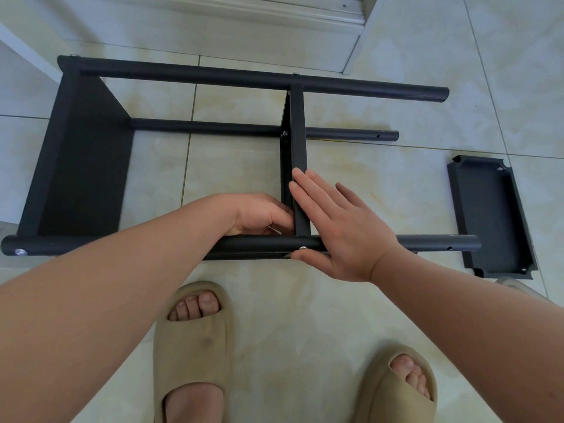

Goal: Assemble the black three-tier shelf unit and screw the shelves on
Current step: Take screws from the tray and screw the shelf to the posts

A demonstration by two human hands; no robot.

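With the half-built black metal shelf frame (213, 77) lying on the tiled floor (366, 184), the right hand (341, 227) presses flat and spread against its black middle shelf panel (297, 141), seemingly steadying it, while the left hand (259, 213) curls behind it, apparently pinching a small fastener, and the loose black third shelf tray (491, 215) waits right of the frame.

I see the shelf frame (213, 80) lying on its side on the tiled floor (396, 184), my right hand (338, 227) flat against the middle shelf (297, 154), left hand (259, 213) curled beside it, spare shelf (491, 218) apart.
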